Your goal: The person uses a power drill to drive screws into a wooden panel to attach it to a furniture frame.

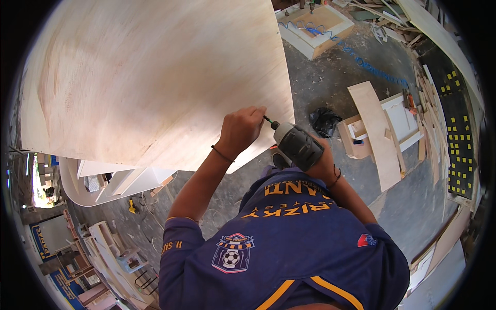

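My right hand [324, 161] is wrapped round a grey and black cordless drill [298, 147]. The drill's bit [268, 119] points up and left toward the corner of a large pale plywood panel [155, 77]. Close to the bit's tip, my left hand [242, 128] rests over the panel with its fingers pinched together. What those fingers hold, if anything, is too small to make out.
Under the panel's near edge shows a white curved cabinet piece [111, 190]. A wooden drawer frame [320, 36] with blue coiled hose stands at the far right. A black plastic bag [324, 121] and loose boards [376, 134] lie on the floor.
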Motion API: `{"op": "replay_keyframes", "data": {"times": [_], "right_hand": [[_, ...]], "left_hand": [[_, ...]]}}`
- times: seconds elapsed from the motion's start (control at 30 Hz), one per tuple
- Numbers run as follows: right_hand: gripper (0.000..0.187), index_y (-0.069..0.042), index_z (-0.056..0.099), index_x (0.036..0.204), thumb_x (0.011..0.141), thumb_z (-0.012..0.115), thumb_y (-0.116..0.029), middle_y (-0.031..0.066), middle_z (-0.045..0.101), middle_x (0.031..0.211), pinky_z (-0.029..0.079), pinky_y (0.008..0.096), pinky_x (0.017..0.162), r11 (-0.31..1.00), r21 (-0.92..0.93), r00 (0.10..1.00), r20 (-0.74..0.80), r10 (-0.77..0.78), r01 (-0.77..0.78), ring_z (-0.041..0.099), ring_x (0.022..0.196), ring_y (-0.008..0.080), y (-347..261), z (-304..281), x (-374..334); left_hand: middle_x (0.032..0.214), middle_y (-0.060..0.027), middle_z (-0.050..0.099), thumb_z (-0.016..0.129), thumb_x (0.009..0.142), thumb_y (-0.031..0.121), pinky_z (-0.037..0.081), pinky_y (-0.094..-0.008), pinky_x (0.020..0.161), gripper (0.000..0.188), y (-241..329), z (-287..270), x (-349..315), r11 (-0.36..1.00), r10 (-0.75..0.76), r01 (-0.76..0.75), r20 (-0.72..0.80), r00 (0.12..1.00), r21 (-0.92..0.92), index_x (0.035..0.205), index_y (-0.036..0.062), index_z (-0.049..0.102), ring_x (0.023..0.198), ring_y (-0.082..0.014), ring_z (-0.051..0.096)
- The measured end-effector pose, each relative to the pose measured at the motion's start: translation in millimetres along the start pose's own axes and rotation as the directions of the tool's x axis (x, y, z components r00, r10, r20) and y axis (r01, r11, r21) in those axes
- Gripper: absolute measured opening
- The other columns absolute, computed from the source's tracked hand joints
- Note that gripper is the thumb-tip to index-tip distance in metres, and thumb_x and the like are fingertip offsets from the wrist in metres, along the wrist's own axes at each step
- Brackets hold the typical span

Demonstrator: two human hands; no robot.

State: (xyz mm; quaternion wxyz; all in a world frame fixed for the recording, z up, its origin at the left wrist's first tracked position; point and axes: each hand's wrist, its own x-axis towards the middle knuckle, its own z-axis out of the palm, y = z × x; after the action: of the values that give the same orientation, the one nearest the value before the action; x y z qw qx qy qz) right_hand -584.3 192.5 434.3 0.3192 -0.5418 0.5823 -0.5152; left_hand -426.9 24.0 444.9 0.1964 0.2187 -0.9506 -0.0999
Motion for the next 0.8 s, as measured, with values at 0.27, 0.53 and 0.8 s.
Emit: {"op": "replay_keyframes", "data": {"times": [0.27,0.53,0.8], "right_hand": [[0.033,-0.003,0.063,0.101,0.069,0.068,-0.008,0.0135,0.065,0.098,0.049,0.0357,0.079,0.987,-0.127,0.984,-0.134,-0.115,0.098,0.064,0.087,0.0291,21,-3,12],[0.041,-0.002,0.056,0.109,0.070,0.069,-0.007,0.0144,0.064,0.096,0.050,0.0317,0.071,0.998,-0.043,0.987,-0.156,-0.043,0.037,0.065,0.084,0.0281,56,-13,55],[0.047,-0.003,0.055,0.113,0.068,0.070,-0.007,0.0143,0.064,0.095,0.050,0.0320,0.072,0.995,-0.014,0.984,-0.145,-0.101,0.100,0.064,0.084,0.0301,86,-11,104]], "left_hand": [[0.073,-0.0071,0.062,0.061,0.081,0.011,0.047,-0.0334,0.052,0.025,6,17,38,0.988,-0.134,0.124,-0.110,0.985,-0.091,0.105,0.0058,0.061,0.060,-0.0239,0.060],[0.086,-0.0141,0.064,0.055,0.087,0.014,0.050,-0.0338,0.059,0.021,-60,9,36,0.987,-0.143,0.159,-0.419,0.897,0.003,0.104,0.0026,0.062,0.072,-0.0283,0.063],[0.091,-0.0142,0.065,0.046,0.094,0.018,0.050,-0.0296,0.071,0.028,-142,-153,33,0.856,-0.159,0.514,-0.924,0.348,0.046,0.095,-0.0050,0.061,0.079,-0.0212,0.062]]}}
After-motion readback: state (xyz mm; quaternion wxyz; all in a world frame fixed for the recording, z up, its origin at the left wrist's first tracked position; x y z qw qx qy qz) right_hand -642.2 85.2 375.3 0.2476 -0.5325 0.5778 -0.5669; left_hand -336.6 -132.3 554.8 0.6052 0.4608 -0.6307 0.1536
